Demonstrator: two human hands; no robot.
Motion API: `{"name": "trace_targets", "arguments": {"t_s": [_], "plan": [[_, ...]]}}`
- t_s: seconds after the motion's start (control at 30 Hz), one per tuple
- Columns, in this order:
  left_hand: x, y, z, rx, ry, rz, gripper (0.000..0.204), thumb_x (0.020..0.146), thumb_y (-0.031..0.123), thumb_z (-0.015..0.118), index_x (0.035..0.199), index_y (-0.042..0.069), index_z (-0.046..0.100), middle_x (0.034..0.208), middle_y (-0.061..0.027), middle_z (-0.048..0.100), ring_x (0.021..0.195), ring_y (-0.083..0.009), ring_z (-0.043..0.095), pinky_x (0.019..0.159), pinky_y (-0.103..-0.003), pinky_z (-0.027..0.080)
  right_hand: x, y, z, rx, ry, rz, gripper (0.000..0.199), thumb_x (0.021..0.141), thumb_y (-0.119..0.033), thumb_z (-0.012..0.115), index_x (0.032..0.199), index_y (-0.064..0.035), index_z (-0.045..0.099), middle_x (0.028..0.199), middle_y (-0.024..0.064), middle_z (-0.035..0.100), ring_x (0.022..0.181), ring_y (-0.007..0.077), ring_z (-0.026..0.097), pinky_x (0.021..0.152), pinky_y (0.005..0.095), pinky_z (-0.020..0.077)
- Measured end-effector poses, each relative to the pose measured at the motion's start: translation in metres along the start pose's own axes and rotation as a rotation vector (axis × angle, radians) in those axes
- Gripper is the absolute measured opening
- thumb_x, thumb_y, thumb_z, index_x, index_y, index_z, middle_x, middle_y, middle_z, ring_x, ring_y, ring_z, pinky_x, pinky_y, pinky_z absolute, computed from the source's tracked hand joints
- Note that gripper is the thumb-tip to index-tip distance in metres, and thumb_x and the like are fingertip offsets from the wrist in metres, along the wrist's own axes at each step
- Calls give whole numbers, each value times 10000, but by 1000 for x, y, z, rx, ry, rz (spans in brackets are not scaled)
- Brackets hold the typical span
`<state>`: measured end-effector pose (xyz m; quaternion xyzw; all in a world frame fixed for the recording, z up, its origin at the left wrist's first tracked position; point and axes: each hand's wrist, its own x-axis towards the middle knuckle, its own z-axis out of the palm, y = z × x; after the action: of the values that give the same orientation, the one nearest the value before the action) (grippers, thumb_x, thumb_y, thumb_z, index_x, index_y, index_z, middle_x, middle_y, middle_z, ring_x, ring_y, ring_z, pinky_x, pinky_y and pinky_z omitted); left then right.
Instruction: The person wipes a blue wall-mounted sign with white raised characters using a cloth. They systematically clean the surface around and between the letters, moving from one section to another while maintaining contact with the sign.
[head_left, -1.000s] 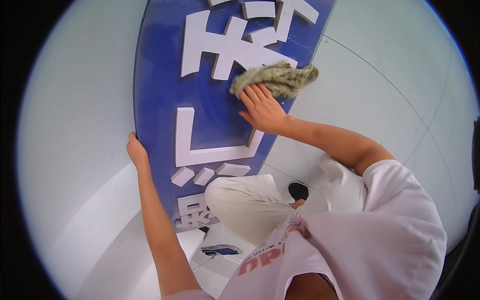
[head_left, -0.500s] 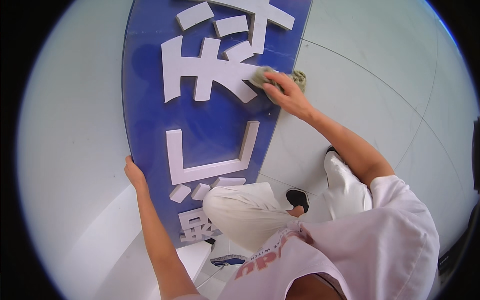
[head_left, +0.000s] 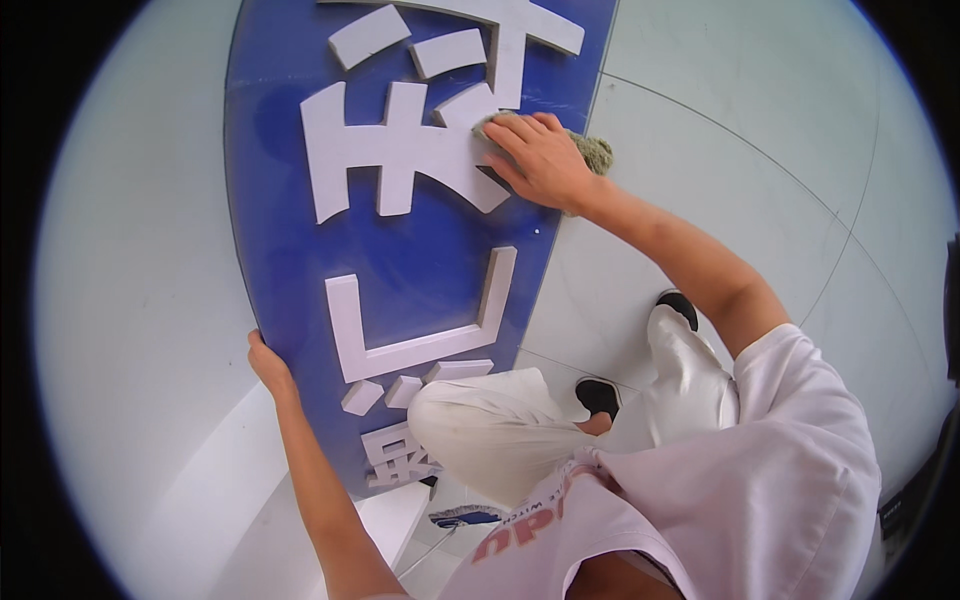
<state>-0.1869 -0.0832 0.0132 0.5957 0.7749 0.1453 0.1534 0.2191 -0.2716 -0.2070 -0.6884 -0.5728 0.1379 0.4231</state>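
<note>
Pale floor tiles (head_left: pixel 760 170) with thin dark joints fill the background, and a long blue sign board (head_left: pixel 420 270) with raised white letters (head_left: pixel 400 160) lies across them, running from the top of the view down to the person's knees. No table is involved; the board rests on the floor and partly against the white-trousered legs.

The right hand (head_left: pixel 540 160) lies flat, palm down, pressing a greenish-grey rag (head_left: pixel 592 150) against the board at the edge of one raised letter, near the board's right rim. Most of the rag is hidden under the palm, with only a tuft showing past the fingers. The left hand (head_left: pixel 268 365) curls around the board's left edge, low down, steadying it.

To wipe well here, pressure should stay even and the cloth should be worked into the corners where letter sides meet the blue face, since dirt is likely to collect there. The bracing grip matters: the board could slide on the smooth tiles if pushed sideways.

A black shoe (head_left: pixel 598 396) shows beside the knee.
</note>
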Motion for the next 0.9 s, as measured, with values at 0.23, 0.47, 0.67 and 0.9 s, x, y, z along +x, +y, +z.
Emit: {"name": "trace_targets", "arguments": {"t_s": [0.23,0.47,0.67,0.9], "plan": [[10,-11,-4,5,-7,28,539,961,381,380,936,-99,625,913,-150,658,846,-263,598,820,-379,457,-43,68,4,-153,-34,308,334,991,-222,501,1287,-75,548,1287,135,581,1216,286,540,1077,450,369],[7,-7,1,-2,7,48,534,960,375,386,925,-99,630,904,-147,663,839,-257,603,821,-374,460,-23,1,17,147,73,70,417,998,-314,506,1335,-70,532,1374,170,502,1291,338,451,1143,483,289],[8,-10,0,25,0,60,536,957,370,392,940,-106,640,912,-158,665,846,-263,609,825,-372,461,-41,51,11,205,30,166,331,949,-189,529,1261,-86,570,1264,133,561,1218,308,505,1053,437,364],[4,-1,1,-18,-20,24,543,954,371,395,948,-112,644,919,-170,672,849,-268,610,821,-381,464,-6,1,11,233,118,208,402,800,-111,569,1198,-59,587,1194,160,581,1176,351,522,1027,468,385]]}}
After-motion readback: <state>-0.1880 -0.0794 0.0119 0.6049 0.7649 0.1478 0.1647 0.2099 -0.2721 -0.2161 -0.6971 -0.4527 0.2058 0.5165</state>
